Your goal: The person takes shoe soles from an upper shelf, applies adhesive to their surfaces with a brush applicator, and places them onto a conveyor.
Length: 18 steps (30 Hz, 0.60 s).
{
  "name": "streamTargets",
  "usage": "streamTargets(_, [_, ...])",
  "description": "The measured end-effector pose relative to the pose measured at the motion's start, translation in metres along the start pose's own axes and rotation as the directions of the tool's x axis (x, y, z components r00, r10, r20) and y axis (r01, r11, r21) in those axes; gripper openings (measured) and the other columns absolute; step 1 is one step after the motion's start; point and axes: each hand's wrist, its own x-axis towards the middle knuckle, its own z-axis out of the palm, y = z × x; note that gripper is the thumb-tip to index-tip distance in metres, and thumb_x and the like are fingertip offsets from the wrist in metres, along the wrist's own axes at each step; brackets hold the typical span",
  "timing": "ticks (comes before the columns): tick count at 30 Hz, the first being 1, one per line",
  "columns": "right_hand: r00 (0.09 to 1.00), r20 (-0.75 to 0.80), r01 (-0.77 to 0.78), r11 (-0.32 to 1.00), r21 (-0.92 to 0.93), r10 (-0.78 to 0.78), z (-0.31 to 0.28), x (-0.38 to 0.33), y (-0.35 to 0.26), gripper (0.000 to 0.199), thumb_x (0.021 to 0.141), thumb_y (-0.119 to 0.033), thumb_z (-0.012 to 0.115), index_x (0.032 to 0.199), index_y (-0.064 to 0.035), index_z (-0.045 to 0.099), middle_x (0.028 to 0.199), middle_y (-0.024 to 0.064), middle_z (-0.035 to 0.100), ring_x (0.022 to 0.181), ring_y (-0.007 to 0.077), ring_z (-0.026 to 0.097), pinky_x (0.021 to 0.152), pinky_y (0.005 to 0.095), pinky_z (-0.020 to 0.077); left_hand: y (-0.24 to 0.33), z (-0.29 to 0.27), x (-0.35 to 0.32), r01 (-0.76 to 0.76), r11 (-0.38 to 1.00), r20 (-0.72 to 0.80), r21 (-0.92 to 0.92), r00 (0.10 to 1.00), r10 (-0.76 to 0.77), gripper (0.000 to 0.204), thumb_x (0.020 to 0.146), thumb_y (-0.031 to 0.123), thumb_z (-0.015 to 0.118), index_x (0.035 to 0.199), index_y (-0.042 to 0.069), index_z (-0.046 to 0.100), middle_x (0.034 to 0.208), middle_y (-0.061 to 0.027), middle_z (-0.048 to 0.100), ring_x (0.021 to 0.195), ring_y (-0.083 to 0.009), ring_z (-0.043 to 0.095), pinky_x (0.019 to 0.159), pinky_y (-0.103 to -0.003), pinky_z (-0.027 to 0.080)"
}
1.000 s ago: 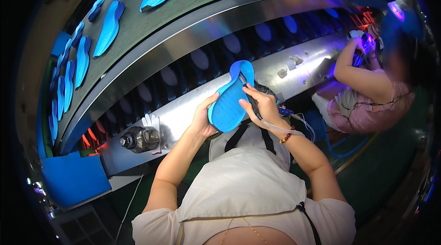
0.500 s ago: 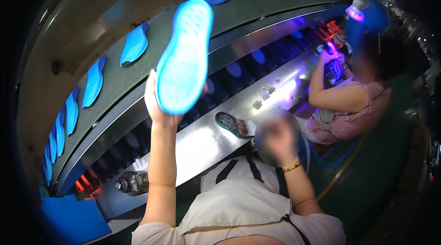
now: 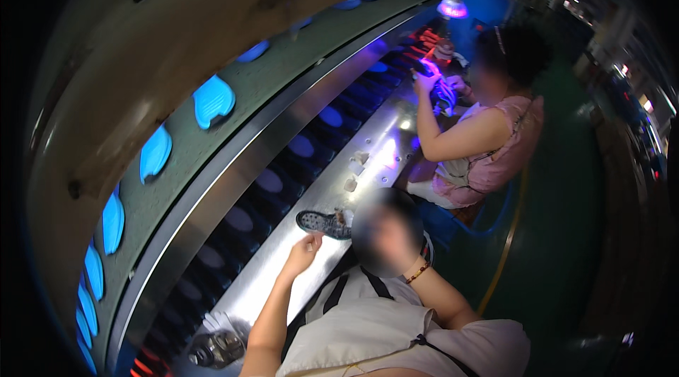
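A dark shoe sole [image 3: 322,223] with a pattern of small holes lies over the front edge of the metal bench [image 3: 272,262]. My left hand [image 3: 304,254] is closed, its curled fingertips at the sole's near edge. A small tuft of brownish bristles [image 3: 341,218] shows on the sole's right part. Close by on the right is my right hand [image 3: 389,235], with a beaded bracelet at the wrist. A round blur covers its fingers and whatever they hold.
Bright blue soles [image 3: 213,102] line the green conveyor [image 3: 180,154] behind a metal rail. Small pale pieces [image 3: 351,184] sit on the bench. A dark bottle-like container [image 3: 216,350] stands at lower left. On the right a co-worker [image 3: 488,129] handles a shoe under a purple lamp [image 3: 453,8].
My left hand has come down from the conveyor side to the dark sole. The bright blue sole it held is out of it. The view has swung toward the right.
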Motion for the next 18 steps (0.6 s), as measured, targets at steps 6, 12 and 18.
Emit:
streamTargets(6, [0.999,-0.041,-0.033,0.999,-0.032,0.032,0.027,-0.005,0.036,0.035,0.087,-0.033,0.044,0.1,-0.0028,0.057,0.053,-0.0005,0.047,0.042,0.0062,0.04,0.041,0.0181,0.0295,-0.044,0.031,-0.09,-0.152,0.823,0.707,0.547,0.611,-0.357,0.041,0.082,0.034,0.046,0.118,0.013,0.049,0.116,-0.0173,0.05,0.105,-0.0325,0.049,0.087,-0.036,0.04])
streamTargets(12, [0.994,0.015,-0.102,0.983,-0.149,0.105,0.036,-0.016,0.063,0.03,0.089,-0.025,0.041,0.108,-0.004,0.05,0.077,0.0009,0.047,0.067,0.0081,0.044,0.062,0.0208,0.0344,-0.012,0.026,-0.109,-0.209,0.862,0.667,0.463,0.722,-0.183,0.043,0.085,0.036,0.042,0.117,0.008,0.049,0.117,-0.0161,0.049,0.106,-0.0325,0.049,0.087,-0.035,0.04])
streamTargets(18, [0.993,-0.083,-0.091,0.994,-0.063,0.086,0.038,-0.021,0.073,0.035,0.086,-0.032,0.045,0.099,-0.0016,0.056,0.05,-0.0006,0.046,0.04,0.008,0.04,0.042,0.0202,0.0308,-0.03,0.044,-0.093,-0.297,0.931,0.735,0.213,0.677,0.047,0.042,0.084,0.034,0.046,0.114,0.004,0.051,0.117,-0.0159,0.049,0.106,-0.0317,0.048,0.089,-0.034,0.039])
